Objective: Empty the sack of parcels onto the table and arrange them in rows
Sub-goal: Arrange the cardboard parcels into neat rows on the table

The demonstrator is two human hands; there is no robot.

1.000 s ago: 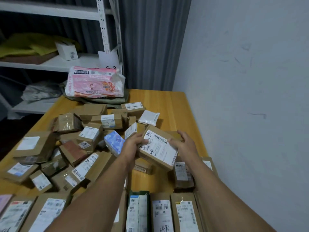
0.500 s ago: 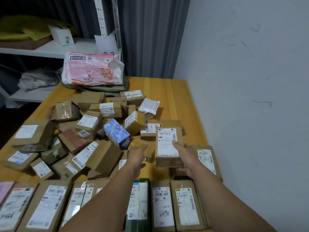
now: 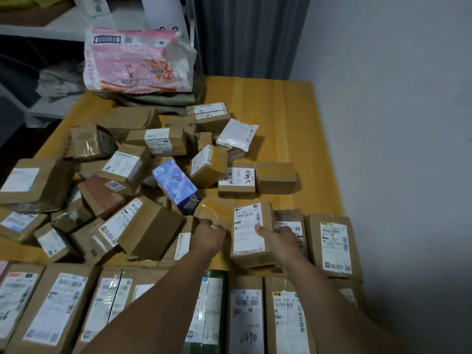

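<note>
A: Right hand [image 3: 277, 238]?
B: Closed around a labelled box [image 3: 251, 233], thumb on the label, box resting on the bench [image 3: 281, 118].
A: Left hand [image 3: 208, 233]?
B: Just left of that box, fingers curled on a taped brown parcel [image 3: 212, 213].
A: Other parcels?
B: Loose pile [image 3: 132, 180] left of and behind the box, blue carton [image 3: 176, 185] in it. Neat row [image 3: 245, 312] in front of the box at the near edge. Pink sack [image 3: 135, 60] far behind, at the bench's back edge.

Parcel-strewn [image 3: 242, 180] wooden table [image 3: 288, 118]
</note>
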